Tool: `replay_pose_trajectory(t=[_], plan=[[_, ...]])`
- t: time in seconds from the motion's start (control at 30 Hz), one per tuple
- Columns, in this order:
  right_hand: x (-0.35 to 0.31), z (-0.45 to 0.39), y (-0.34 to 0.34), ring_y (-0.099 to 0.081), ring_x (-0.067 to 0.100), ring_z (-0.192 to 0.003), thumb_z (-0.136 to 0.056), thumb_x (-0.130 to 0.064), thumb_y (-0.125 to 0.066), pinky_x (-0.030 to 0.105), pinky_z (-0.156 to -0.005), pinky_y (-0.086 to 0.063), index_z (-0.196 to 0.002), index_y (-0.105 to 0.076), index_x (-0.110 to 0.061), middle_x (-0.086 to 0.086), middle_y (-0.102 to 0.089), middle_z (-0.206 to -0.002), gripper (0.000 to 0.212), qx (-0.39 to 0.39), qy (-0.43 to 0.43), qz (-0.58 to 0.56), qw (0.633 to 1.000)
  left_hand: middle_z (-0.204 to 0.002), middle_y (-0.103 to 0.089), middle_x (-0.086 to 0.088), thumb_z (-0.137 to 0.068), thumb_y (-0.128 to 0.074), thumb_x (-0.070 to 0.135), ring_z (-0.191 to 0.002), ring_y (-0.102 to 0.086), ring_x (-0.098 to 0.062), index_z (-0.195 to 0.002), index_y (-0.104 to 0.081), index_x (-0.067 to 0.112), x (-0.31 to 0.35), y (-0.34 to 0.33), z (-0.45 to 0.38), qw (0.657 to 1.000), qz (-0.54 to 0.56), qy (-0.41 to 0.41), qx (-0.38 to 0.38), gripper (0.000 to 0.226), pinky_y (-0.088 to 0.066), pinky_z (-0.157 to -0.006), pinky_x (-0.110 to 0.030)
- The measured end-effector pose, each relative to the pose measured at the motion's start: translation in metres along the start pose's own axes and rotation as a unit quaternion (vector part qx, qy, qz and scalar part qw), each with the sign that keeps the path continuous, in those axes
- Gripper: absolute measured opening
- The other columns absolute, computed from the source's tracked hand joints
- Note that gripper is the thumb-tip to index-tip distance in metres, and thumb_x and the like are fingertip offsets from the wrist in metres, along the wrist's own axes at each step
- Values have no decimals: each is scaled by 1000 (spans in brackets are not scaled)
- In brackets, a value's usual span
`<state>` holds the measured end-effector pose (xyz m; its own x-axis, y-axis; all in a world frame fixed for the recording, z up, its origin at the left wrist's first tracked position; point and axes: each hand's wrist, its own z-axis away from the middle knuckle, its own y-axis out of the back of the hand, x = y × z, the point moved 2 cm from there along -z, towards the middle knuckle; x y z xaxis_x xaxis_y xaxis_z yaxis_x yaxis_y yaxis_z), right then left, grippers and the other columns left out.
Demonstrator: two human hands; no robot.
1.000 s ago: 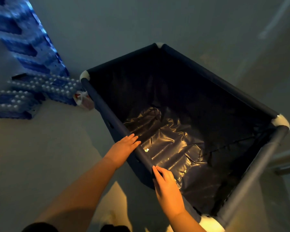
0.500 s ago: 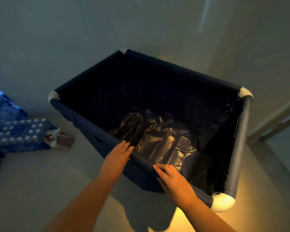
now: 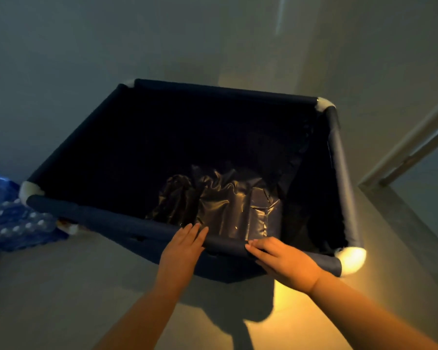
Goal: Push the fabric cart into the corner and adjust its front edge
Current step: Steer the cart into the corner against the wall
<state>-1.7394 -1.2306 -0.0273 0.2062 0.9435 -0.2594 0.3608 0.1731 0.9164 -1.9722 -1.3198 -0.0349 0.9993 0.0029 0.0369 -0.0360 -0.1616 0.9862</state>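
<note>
One head-worn view looks steeply down, close over the cart (image 3: 213, 147).

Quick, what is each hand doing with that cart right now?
Left hand: open, fingers flat on the cart's front rail.
Right hand: open, fingers resting on the same rail, not gripping it.
</note>
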Motion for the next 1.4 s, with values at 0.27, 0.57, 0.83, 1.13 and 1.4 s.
replay_pose_trajectory(t=[0.27,0.57,0.83,1.13,1.4], plan=[[78,55,29,-56,31,-111,-91,-9,-57,36,-91,-50,-133,-44,-2,16,-60,-123,44,-46,100,-1,994,-120,-66,-11,-76,-69,11,-107,-65,-25,-120,-62,9,67,-9,-14,998,15,-68,3,44,-48,-95,-38],[169,136,87,-55,26,-117,-91,-7,-51,30,-94,-47,-133,-42,-7,12,-60,-127,42,-91,202,27,975,-130,-60,-7,-63,-61,2,-116,-59,-22,-126,-55,8,190,-7,-50,979,-25,-193,-58,64,-51,-94,-34],[239,230,131,-39,25,-131,-71,14,-63,46,-107,-32,-134,-47,-9,10,-48,-138,69,-33,-8,-26,999,-132,-58,-9,-59,-77,7,-118,-57,-24,-130,-50,5,320,-23,-110,981,-35,-149,-123,75,-53,-90,-36],[330,286,189,-35,24,-129,-45,27,-74,54,-101,-38,-130,-52,-13,10,-52,-135,96,-40,-163,-41,985,-131,-59,-6,-39,-86,6,-115,-59,-19,-126,-57,9,427,-35,-206,986,11,-98,-136,92,-52,-90,-34],[426,329,238,-37,33,-132,-69,27,-59,41,-109,-22,-132,-50,-10,13,-45,-141,74,-14,-221,12,975,-157,15,-7,-88,-38,-6,-144,7,-23,-136,29,12,499,-73,-300,979,-1,-171,-110,84,7,-112,-34]])
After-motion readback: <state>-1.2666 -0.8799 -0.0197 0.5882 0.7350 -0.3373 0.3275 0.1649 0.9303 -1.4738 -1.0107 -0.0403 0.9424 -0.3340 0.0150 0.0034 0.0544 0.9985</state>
